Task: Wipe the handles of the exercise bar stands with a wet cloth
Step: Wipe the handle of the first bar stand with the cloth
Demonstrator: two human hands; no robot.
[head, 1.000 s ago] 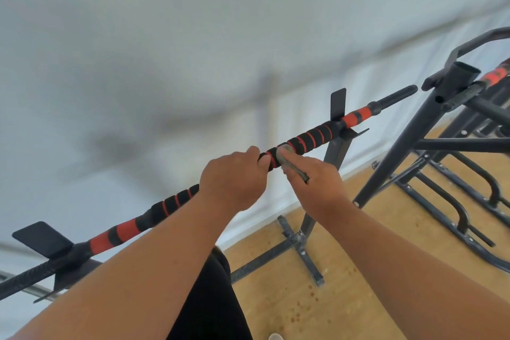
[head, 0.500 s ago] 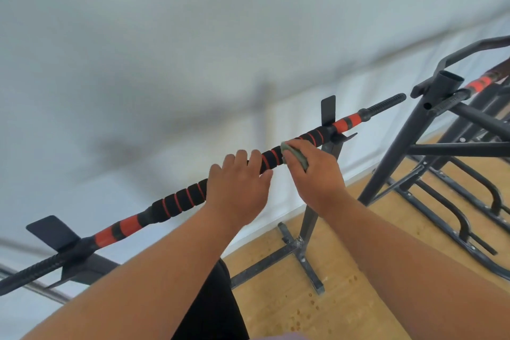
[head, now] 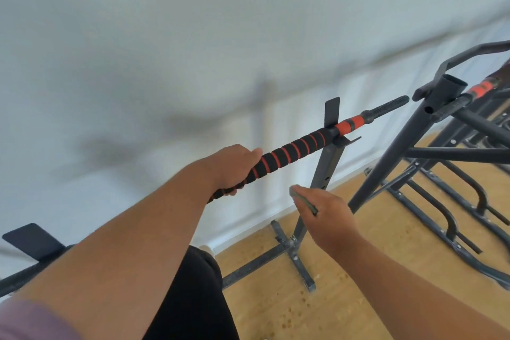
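A black foam bar with red rings (head: 292, 151) lies across two dark metal stands, its right end resting in the cradle of the right stand (head: 328, 157). My left hand (head: 234, 165) grips the bar near its middle, fingers curled around it. My right hand (head: 325, 215) hangs below and in front of the bar, apart from it, holding a small folded grey-green cloth (head: 303, 200) between thumb and fingers. The left stand's cradle plate (head: 30, 240) shows at the lower left; my left forearm hides the bar's left half.
A second dark exercise frame (head: 430, 130) with another red-and-black bar (head: 480, 88) stands close on the right, its curved base rails (head: 469, 201) spread over the wooden floor (head: 358, 298). A white wall runs behind. My dark-clothed leg is at the bottom centre.
My right hand with the cloth has come off the bar and dropped below it. My left hand has closed around the bar and stays near the middle.
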